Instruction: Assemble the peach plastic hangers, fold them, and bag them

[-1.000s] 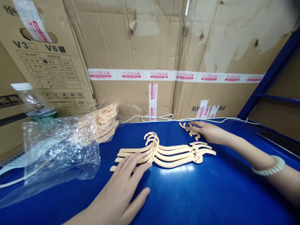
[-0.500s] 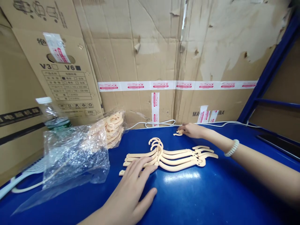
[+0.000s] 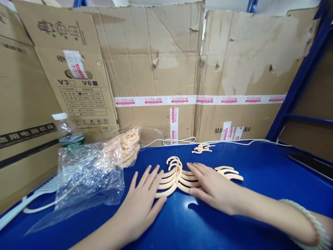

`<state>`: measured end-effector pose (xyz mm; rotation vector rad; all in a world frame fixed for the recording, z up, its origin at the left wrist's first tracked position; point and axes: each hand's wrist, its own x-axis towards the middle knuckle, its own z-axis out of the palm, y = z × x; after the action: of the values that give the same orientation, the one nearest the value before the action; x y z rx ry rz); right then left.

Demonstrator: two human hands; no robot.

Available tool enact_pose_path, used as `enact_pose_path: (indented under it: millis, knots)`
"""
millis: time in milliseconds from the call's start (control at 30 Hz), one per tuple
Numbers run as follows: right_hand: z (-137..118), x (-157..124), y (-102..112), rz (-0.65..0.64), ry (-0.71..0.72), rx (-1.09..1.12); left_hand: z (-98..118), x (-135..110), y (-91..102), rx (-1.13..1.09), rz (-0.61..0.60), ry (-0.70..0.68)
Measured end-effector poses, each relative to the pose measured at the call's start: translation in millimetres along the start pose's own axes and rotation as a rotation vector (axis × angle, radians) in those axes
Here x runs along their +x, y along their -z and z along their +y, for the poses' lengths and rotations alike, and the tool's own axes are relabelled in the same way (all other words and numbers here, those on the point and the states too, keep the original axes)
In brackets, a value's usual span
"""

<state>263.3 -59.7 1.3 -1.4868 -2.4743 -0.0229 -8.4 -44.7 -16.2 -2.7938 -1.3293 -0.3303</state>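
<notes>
Hangers (image 3: pixel 177 173) fanned on bench (image 3: pixel 262 166); left hand (image 3: pixel 142 205) and right hand (image 3: pixel 213 189) flat, spread, atop them; plastic bag (image 3: pixel 116 149) holds more.

Both forearms reach forward. The left hand (image 3: pixel 142 205) lies palm down, fingers (image 3: pixel 152 177) spread. The right hand (image 3: pixel 214 189) lies flat too, fingers extended.

Blue table (image 3: pixel 234 215), glossy. Left side: crumpled clear plastic bag (image 3: pixel 88 173); 1 water bottle (image 3: pixel 68 133) upright behind it, white cap. Bagged cream stack (image 3: pixel 128 144) just beside the bag, against the cardboard wall (image 3: pixel 169 62). Box marked V3/V6 (image 3: pixel 78 97) leans at left. White cable (image 3: pixel 179 140) runs along the wall foot. Small cream pieces (image 3: pixel 203 148) near the cable. Dark flat device (image 3: pixel 310 165) at right, by the blue post (image 3: pixel 299 80).
</notes>
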Motion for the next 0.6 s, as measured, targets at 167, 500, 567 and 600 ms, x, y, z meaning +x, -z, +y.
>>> enact_pose_path:
  millis: [167, 500, 567, 600]
  knots:
    - [-0.8, -3.8, -18.5, -0.103, -0.052, -0.055, -0.1, 10.9, 3.1, -0.029, -0.111, 0.059]
    - [35.6, 24.9, -3.1, 0.109, -0.071, -0.023, 10.9, 72.8, -7.9, -0.037, -0.061, 0.122]
    - [12.0, 14.1, 12.8, 0.191, -0.013, 0.017, 11.7, 76.9, -12.0, -0.024, -0.031, 0.141]
    - [-4.4, 4.4, 19.4, 0.222, 0.083, 0.062, 12.0, 77.4, -13.9, -0.017, -0.016, 0.150]
